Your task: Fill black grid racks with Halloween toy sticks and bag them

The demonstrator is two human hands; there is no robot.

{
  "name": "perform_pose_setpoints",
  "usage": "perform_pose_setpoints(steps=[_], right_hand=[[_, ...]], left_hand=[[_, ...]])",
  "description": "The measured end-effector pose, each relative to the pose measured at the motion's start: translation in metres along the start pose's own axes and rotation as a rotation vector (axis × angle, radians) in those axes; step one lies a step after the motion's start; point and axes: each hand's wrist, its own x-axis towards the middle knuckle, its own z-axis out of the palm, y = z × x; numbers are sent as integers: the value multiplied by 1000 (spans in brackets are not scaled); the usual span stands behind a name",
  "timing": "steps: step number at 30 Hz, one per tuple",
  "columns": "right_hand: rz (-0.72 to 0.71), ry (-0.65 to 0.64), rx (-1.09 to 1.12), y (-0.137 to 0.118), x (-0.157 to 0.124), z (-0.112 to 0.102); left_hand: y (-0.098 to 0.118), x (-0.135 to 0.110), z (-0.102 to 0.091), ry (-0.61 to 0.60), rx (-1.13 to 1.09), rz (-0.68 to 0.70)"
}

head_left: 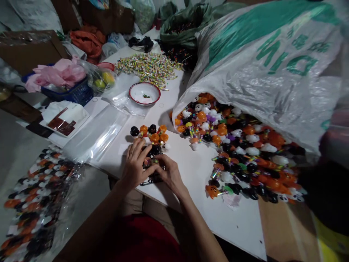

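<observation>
At the table's front edge my left hand [135, 163] is closed around the left side of a small bundle of toys with orange, black and white figure heads [154, 137]. My right hand [171, 173] is closed at the bundle's near right side, its thumb and fingers bent close to my left thumb. The heads point away from me, and my fingers hide much of the lower part. A dark frame-like piece [148, 181] shows under my hands; its kind is unclear.
A large white and green sack [245, 69] spills many similar toys [245, 156] on the right. Clear plastic bags [94, 133] lie left, beside a blue basket [79, 95]. A red-rimmed bowl [144, 94] and a pile of small colourful tubes [147, 69] are farther back. Packed toys [38, 196] lie lower left.
</observation>
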Motion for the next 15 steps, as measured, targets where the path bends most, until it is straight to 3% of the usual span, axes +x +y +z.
perform_pose_setpoints(steps=[4, 6, 8, 10, 13, 15], right_hand=[[27, 95, 216, 4, -11, 37], [14, 37, 273, 8, -17, 30], [-32, -87, 217, 14, -18, -5], [-47, -138, -32, 26, -9, -59], [75, 70, -606, 56, 26, -142], [76, -25, -858, 77, 54, -176]], left_hand=[[-3, -13, 9, 44, 116, 63], [-10, -15, 10, 67, 127, 113], [-16, -12, 9, 70, 109, 141], [-20, -9, 8, 52, 84, 149], [-25, -5, 8, 33, 59, 135], [-27, -2, 7, 37, 49, 117]])
